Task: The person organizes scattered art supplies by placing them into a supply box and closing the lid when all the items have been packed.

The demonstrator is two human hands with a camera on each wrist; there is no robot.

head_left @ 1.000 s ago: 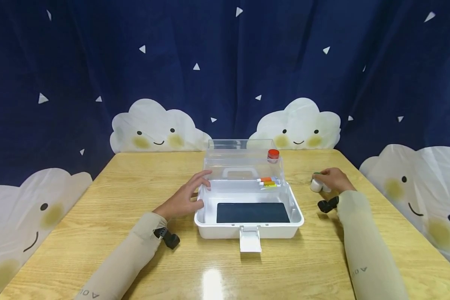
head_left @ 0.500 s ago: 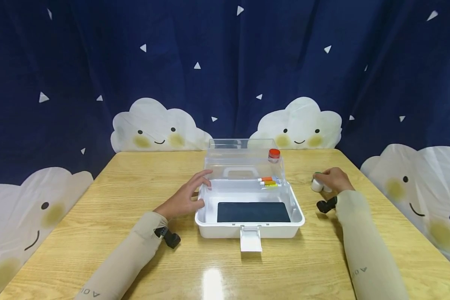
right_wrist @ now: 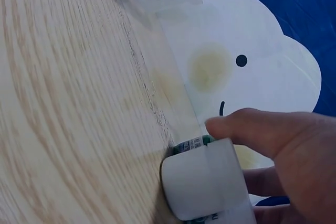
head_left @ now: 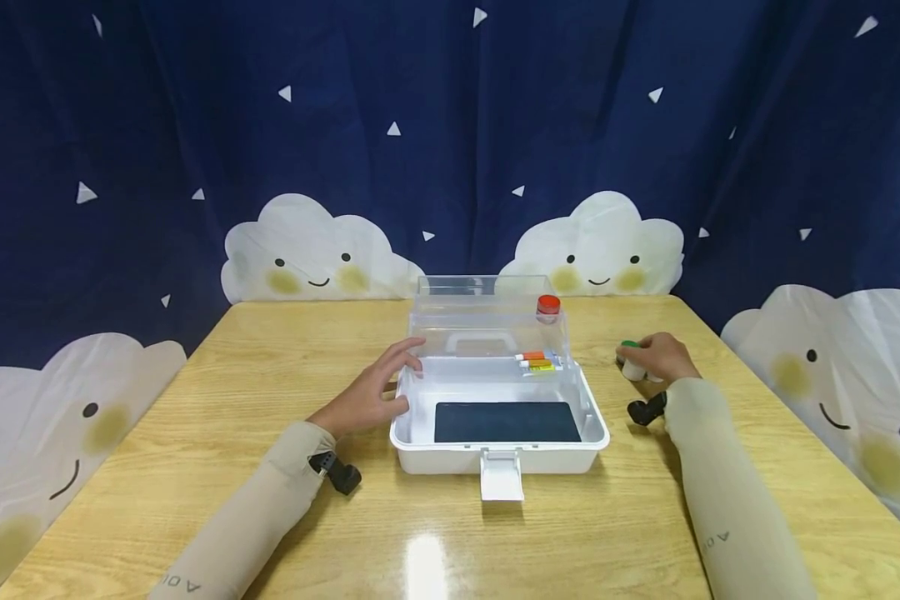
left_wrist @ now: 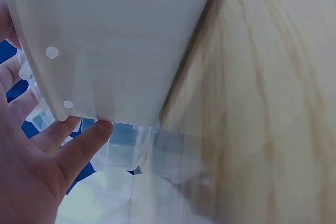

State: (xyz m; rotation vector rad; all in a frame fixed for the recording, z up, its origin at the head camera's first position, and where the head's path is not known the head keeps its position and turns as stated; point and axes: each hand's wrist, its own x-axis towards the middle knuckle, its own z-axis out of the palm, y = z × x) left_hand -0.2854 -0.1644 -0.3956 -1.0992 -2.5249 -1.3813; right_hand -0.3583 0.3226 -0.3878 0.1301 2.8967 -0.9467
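Observation:
A white plastic storage box (head_left: 495, 461) stands with its clear lid (head_left: 487, 321) raised. My left hand (head_left: 371, 398) grips its left side near the lid corner. In the left wrist view, two fingers (left_wrist: 86, 142) touch the box's outer wall while the thumb lies over the rim. My right hand (head_left: 662, 357) holds a cluster of small white containers beside the box. Among them show a green cap (head_left: 630, 343) and a white round container (right_wrist: 194, 184). Behind that one is a barcoded label (right_wrist: 191, 145); the hand hides how many pieces it grips.
A flat dark rectangle (head_left: 507, 422) lies inside the box. Through the clear lid show a red-capped jar (head_left: 548, 307) and small tubes (head_left: 537, 362) with orange and yellow colours. A latch flap (head_left: 502, 477) hangs down at the box's front. A blue curtain (head_left: 450, 150) rises behind the wooden table (head_left: 315, 333).
My right hand has shifted slightly left, and more of the green cap now shows as the containers tilt a little. My left hand keeps its place on the box.

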